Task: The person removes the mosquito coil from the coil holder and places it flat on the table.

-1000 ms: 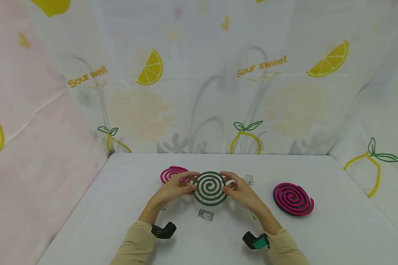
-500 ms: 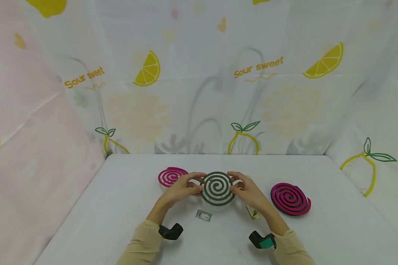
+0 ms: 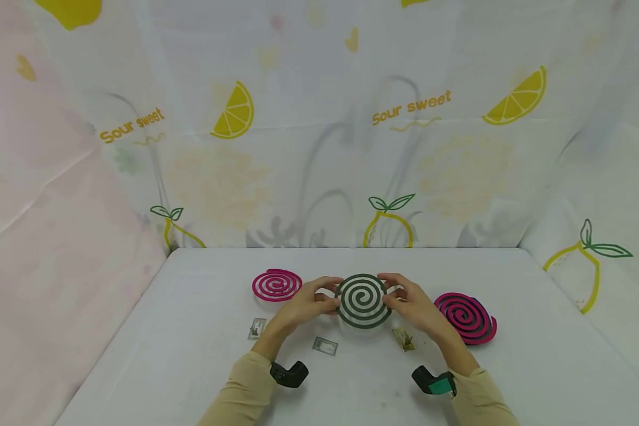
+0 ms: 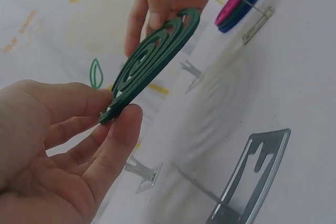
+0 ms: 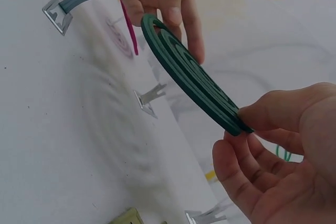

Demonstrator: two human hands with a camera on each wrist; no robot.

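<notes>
A dark green mosquito coil (image 3: 362,299) hangs in the air above the table, tilted so its spiral faces the head camera. My left hand (image 3: 307,305) pinches its left rim between thumb and fingers. The opposite rim is pinched by my right hand (image 3: 411,303). In the left wrist view the green coil (image 4: 152,61) appears nearly edge-on, its shadow cast on the white table below. Small metal coil stands lie around: one silver stand (image 3: 325,346) in front, one silver stand (image 3: 257,328) at left, and a gold-coloured stand (image 3: 404,339) near my right wrist.
A pink coil (image 3: 277,285) sits at the back left, apparently raised above the table. To the right lies a stack of coils (image 3: 464,318), pink on top with darker ones under it. Behind the white table (image 3: 181,367) hangs a lemon-print curtain (image 3: 309,177).
Both hands have carried the green coil to the right. The pink coil and the left silver stand show more fully now. The head view has shifted slightly.
</notes>
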